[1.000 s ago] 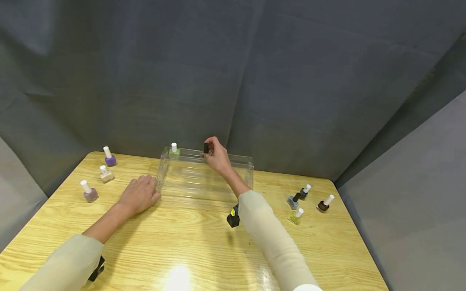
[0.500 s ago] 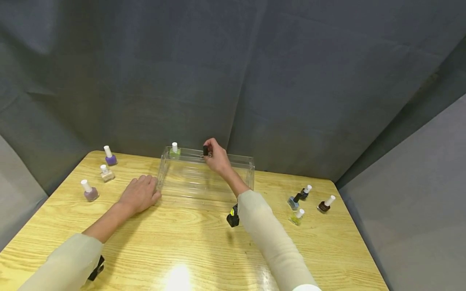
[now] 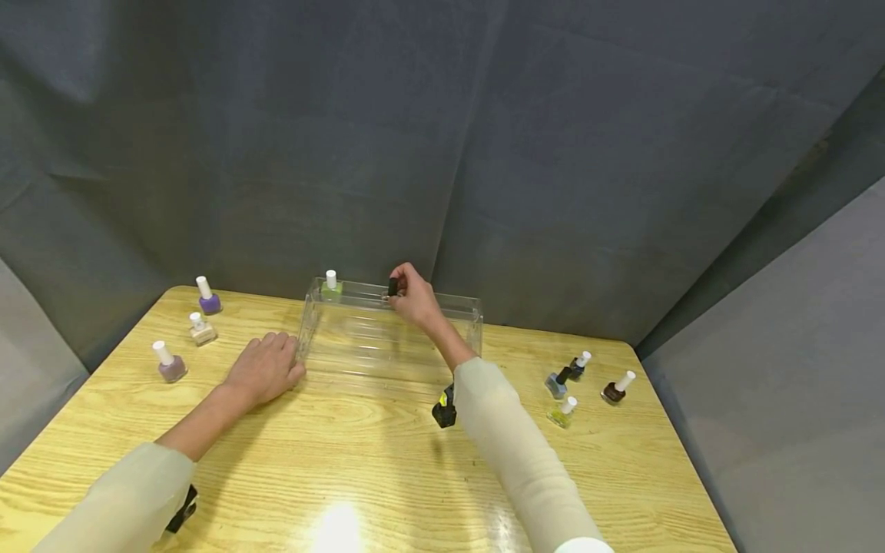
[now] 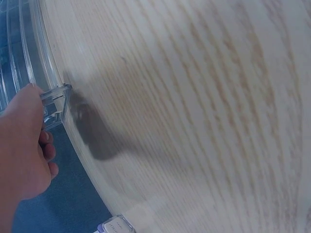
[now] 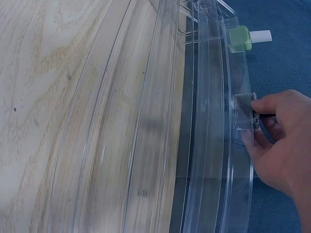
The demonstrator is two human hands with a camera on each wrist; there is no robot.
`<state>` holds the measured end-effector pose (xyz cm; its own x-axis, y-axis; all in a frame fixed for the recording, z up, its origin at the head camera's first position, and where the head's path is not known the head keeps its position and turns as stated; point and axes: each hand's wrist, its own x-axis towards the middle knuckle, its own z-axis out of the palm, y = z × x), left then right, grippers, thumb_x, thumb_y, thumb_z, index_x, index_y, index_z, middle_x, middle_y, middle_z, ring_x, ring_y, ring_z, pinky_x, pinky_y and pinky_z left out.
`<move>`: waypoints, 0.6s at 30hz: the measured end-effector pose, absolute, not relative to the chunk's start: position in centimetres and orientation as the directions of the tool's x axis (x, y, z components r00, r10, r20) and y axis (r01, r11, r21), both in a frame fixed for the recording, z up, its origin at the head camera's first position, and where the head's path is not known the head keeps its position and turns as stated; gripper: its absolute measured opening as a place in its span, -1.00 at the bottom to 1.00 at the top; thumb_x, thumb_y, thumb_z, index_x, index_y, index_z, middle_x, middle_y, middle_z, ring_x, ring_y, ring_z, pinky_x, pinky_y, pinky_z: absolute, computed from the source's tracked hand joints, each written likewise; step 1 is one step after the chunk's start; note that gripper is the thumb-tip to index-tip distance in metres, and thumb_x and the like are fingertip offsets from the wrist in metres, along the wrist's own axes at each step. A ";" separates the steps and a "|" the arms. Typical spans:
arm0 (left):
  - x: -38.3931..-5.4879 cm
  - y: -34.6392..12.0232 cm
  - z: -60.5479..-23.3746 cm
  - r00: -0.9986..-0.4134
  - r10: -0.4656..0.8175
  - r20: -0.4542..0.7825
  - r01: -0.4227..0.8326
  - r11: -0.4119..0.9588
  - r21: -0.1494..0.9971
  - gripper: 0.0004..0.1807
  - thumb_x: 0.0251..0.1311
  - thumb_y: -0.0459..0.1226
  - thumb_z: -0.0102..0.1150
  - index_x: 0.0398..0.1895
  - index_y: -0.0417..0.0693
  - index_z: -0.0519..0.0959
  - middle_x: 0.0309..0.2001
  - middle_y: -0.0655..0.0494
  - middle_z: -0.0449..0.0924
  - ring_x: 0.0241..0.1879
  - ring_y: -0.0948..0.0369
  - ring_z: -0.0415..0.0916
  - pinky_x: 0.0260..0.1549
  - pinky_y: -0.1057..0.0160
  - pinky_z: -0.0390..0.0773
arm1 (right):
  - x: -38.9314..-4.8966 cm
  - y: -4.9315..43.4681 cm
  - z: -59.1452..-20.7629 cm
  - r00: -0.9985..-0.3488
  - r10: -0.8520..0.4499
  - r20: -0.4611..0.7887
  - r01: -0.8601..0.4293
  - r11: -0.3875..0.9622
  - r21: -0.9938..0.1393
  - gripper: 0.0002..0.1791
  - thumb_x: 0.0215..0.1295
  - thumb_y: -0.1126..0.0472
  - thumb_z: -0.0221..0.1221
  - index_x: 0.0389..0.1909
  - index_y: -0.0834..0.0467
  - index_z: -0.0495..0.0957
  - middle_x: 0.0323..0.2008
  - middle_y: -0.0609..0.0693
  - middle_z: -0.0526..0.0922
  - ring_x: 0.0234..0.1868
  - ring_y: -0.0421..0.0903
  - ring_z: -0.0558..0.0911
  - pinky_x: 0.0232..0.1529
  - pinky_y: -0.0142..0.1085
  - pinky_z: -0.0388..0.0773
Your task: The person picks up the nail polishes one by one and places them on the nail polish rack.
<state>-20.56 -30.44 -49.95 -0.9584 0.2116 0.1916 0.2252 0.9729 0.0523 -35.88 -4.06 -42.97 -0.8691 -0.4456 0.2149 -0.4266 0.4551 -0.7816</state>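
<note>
A clear tiered acrylic rack (image 3: 373,346) stands at the back of the wooden table. My right hand (image 3: 415,298) pinches a nail polish bottle by its black cap (image 3: 392,286) at the rack's top tier. In the right wrist view this bottle (image 5: 244,111) has a clear, greyish glass body behind the tier's front lip. To its left on the same tier stands a green nail polish bottle (image 3: 331,289) with a white cap. My left hand (image 3: 266,369) grips the rack's left end; in the left wrist view the thumb lies against the clear edge (image 4: 57,94) and the fingers curl behind.
At the left stand purple (image 3: 210,304), cream (image 3: 203,332) and mauve (image 3: 173,369) nail polish bottles. To the right are blue-grey (image 3: 556,385), dark navy (image 3: 577,369), yellow (image 3: 560,415) and dark brown (image 3: 612,393) ones. A dark curtain (image 3: 442,153) hangs behind the table.
My right hand shifts very slightly, still holding the black-capped bottle at the top tier. The left hand stays at the rack's left end.
</note>
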 end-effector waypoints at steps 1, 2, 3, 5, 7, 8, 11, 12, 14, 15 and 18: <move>-20.6 -30.4 -49.9 -0.958 0.212 0.191 0.225 0.973 0.051 -0.70 0.35 -0.14 0.00 -0.16 -0.25 0.44 -0.31 -0.04 0.40 -0.25 -0.04 0.38 -0.29 -0.07 0.38 | -35.9 -4.0 -43.0 -0.869 -0.446 0.214 -0.426 0.454 -0.782 -0.64 0.22 0.50 0.20 -0.05 0.12 0.39 -0.19 0.02 0.53 -0.20 -0.10 0.51 -0.13 -0.28 0.44; -20.6 -30.4 -49.9 -0.959 0.212 0.190 0.225 0.973 0.052 -0.70 0.35 -0.14 0.00 -0.16 -0.25 0.43 -0.31 -0.04 0.39 -0.25 -0.04 0.38 -0.29 -0.07 0.38 | -35.9 -4.0 -42.9 -0.870 -0.445 0.212 -0.424 0.455 -0.783 -0.64 0.22 0.50 0.20 -0.04 0.12 0.39 -0.19 0.02 0.53 -0.20 -0.10 0.51 -0.13 -0.28 0.44; -20.6 -30.4 -49.9 -0.959 0.211 0.189 0.224 0.973 0.053 -0.70 0.35 -0.14 0.00 -0.16 -0.25 0.43 -0.31 -0.03 0.39 -0.25 -0.04 0.38 -0.28 -0.07 0.38 | -36.0 -4.0 -42.9 -0.870 -0.444 0.212 -0.423 0.455 -0.784 -0.63 0.21 0.50 0.20 -0.04 0.13 0.39 -0.18 0.03 0.54 -0.19 -0.10 0.51 -0.12 -0.27 0.45; -20.6 -30.4 -49.8 -0.959 0.211 0.188 0.225 0.973 0.056 -0.70 0.35 -0.14 0.00 -0.16 -0.25 0.43 -0.31 -0.03 0.39 -0.25 -0.04 0.37 -0.28 -0.07 0.38 | -36.0 -4.0 -42.9 -0.872 -0.443 0.207 -0.418 0.458 -0.784 -0.62 0.21 0.50 0.21 -0.02 0.12 0.39 -0.17 0.04 0.54 -0.17 -0.09 0.53 -0.10 -0.26 0.46; -20.6 -30.3 -49.7 -0.959 0.211 0.187 0.226 0.972 0.060 -0.70 0.34 -0.15 0.01 -0.15 -0.25 0.43 -0.31 -0.03 0.39 -0.25 -0.04 0.37 -0.28 -0.07 0.38 | -35.9 -4.0 -42.8 -0.873 -0.442 0.205 -0.416 0.459 -0.785 -0.61 0.21 0.51 0.21 0.00 0.13 0.40 -0.14 0.06 0.54 -0.14 -0.07 0.54 -0.08 -0.24 0.48; -20.6 -30.3 -49.7 -0.960 0.210 0.186 0.225 0.972 0.062 -0.71 0.34 -0.15 0.01 -0.15 -0.25 0.43 -0.31 -0.03 0.39 -0.25 -0.04 0.37 -0.28 -0.07 0.38 | -35.9 -3.9 -42.7 -0.874 -0.441 0.202 -0.414 0.461 -0.785 -0.60 0.21 0.51 0.21 0.01 0.13 0.40 -0.13 0.06 0.55 -0.13 -0.07 0.55 -0.06 -0.23 0.48; -20.6 -30.2 -49.6 -0.960 0.211 0.185 0.226 0.972 0.065 -0.71 0.34 -0.15 0.01 -0.16 -0.25 0.43 -0.31 -0.03 0.39 -0.27 -0.03 0.37 -0.30 -0.06 0.37 | -35.8 -3.8 -42.6 -0.874 -0.444 0.198 -0.413 0.463 -0.784 -0.59 0.23 0.50 0.22 0.05 0.14 0.41 -0.09 0.08 0.56 -0.09 -0.05 0.57 -0.02 -0.22 0.49; -20.6 -30.2 -49.6 -0.960 0.211 0.184 0.226 0.972 0.065 -0.71 0.34 -0.15 0.01 -0.17 -0.25 0.43 -0.32 -0.03 0.39 -0.27 -0.03 0.36 -0.30 -0.06 0.37 | -35.8 -3.7 -42.5 -0.875 -0.444 0.195 -0.410 0.462 -0.786 -0.58 0.23 0.50 0.22 0.06 0.14 0.41 -0.08 0.09 0.57 -0.08 -0.04 0.58 -0.01 -0.22 0.50; -20.6 -30.3 -49.7 -0.960 0.212 0.184 0.227 0.972 0.065 -0.71 0.34 -0.15 0.01 -0.17 -0.25 0.43 -0.32 -0.03 0.39 -0.28 -0.02 0.36 -0.30 -0.06 0.37 | -35.7 -3.5 -42.4 -0.875 -0.445 0.191 -0.404 0.455 -0.794 -0.57 0.23 0.49 0.24 0.07 0.15 0.42 -0.05 0.09 0.57 -0.06 -0.02 0.59 0.01 -0.21 0.50; -20.6 -30.3 -49.7 -0.960 0.213 0.183 0.228 0.971 0.066 -0.71 0.34 -0.14 0.01 -0.17 -0.24 0.43 -0.32 -0.02 0.39 -0.28 -0.02 0.36 -0.31 -0.06 0.37 | -35.7 -3.4 -42.3 -0.876 -0.444 0.188 -0.400 0.451 -0.798 -0.57 0.23 0.48 0.25 0.08 0.15 0.42 -0.04 0.10 0.57 -0.04 -0.01 0.59 0.01 -0.20 0.51; -20.6 -30.3 -49.7 -0.960 0.213 0.183 0.228 0.971 0.066 -0.71 0.34 -0.14 0.02 -0.17 -0.24 0.43 -0.32 -0.02 0.39 -0.28 -0.02 0.36 -0.31 -0.06 0.38 | -35.6 -2.9 -42.0 -0.881 -0.437 0.182 -0.389 0.449 -0.804 -0.55 0.23 0.48 0.25 0.10 0.14 0.42 -0.01 0.09 0.57 0.00 0.00 0.58 0.03 -0.20 0.51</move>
<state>-20.56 -30.30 -49.68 -0.9599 0.2128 0.1826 0.2280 0.9714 0.0664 -35.58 -2.86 -41.99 -0.8809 -0.4368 0.1821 -0.3890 0.4491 -0.8044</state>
